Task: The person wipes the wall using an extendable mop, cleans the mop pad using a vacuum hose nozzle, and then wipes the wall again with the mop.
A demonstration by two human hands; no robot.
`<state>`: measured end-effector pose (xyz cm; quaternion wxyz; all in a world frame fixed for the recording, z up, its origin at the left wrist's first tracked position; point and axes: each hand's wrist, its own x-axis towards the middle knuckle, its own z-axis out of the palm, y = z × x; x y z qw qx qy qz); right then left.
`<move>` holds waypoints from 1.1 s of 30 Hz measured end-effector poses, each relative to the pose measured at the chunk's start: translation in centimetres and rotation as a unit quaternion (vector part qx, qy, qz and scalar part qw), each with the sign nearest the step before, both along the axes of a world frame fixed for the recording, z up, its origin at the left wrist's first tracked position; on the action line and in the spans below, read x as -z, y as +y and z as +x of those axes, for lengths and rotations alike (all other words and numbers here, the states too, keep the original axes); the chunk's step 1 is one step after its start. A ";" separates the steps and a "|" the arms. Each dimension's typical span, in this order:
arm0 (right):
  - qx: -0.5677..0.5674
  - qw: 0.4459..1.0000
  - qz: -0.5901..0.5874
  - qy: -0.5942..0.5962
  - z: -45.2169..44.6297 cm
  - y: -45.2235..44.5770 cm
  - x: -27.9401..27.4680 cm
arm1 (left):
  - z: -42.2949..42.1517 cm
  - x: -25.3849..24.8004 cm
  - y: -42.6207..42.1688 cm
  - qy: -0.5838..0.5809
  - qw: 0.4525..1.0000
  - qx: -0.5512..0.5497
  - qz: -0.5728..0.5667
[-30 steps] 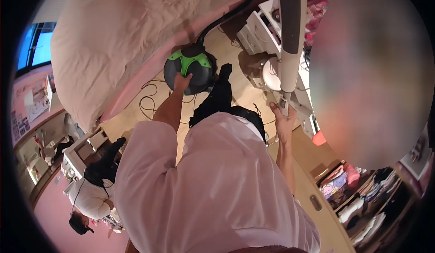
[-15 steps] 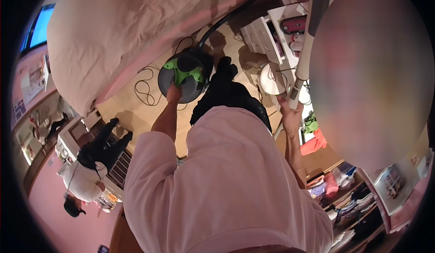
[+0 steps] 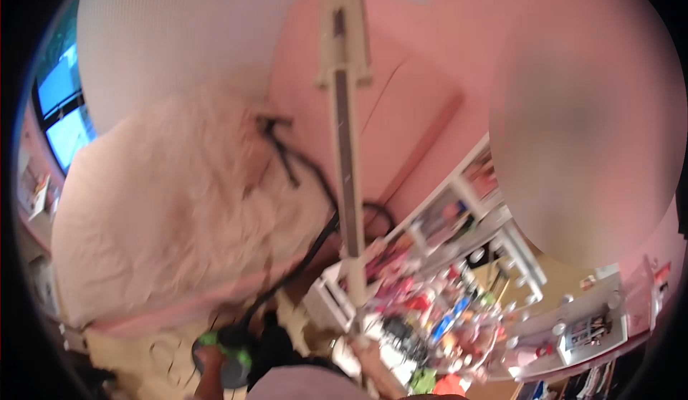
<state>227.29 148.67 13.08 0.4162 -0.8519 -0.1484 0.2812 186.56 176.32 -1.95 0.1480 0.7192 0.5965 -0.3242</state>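
Near the bottom edge, my left hand [image 3: 209, 359] is closed on the green-and-black canister vacuum [image 3: 233, 371], which sits on the floor beside the bed. My right hand [image 3: 369, 355] grips the lower end of a long pale pole [image 3: 346, 164] with a dark strip along it. The pole stands up through the middle of the view and ends at the top in a wide flat head [image 3: 344, 31]. A black hose [image 3: 304, 260] runs up from the vacuum and curls over the bed's edge and behind the pole. Motion blurs both hands.
A bed with a beige cover [image 3: 179, 206] fills the left. Pink walls [image 3: 430, 35] rise behind. On the right, a white dresser [image 3: 333, 296] and a vanity heaped with small colourful items [image 3: 444, 314] stand near a lit mirror [image 3: 555, 282]. Cords [image 3: 161, 357] lie on the floor.
The view has tilted up, so the hands and vacuum now sit lower. The whole pole and its flat head have come into view, with more of the walls and vanity.
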 end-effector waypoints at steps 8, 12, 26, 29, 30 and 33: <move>0.071 0.957 0.276 0.056 0.2 10.4 -10.7 | 30.7 -34.5 4.9 -0.825 0.542 0.009 -0.159; 0.041 0.974 0.223 -0.015 2.5 13.9 -12.3 | 40.8 -44.5 6.0 -0.910 0.326 0.040 -0.253; 0.054 0.974 0.003 -0.218 6.4 7.4 -22.8 | 53.1 -66.3 29.8 -0.948 0.144 -0.061 -0.278; 0.110 0.909 -0.106 -0.387 5.8 5.5 -28.8 | 56.0 -73.3 34.2 -0.947 0.084 -0.051 -0.305; 0.185 0.859 -0.191 -0.439 5.2 6.0 -32.6 | 56.7 -75.9 35.0 -0.941 0.080 -0.034 -0.327; 0.125 0.780 -0.246 -0.561 7.3 5.5 -41.2 | 58.4 -82.6 34.3 -0.953 0.078 0.091 -0.279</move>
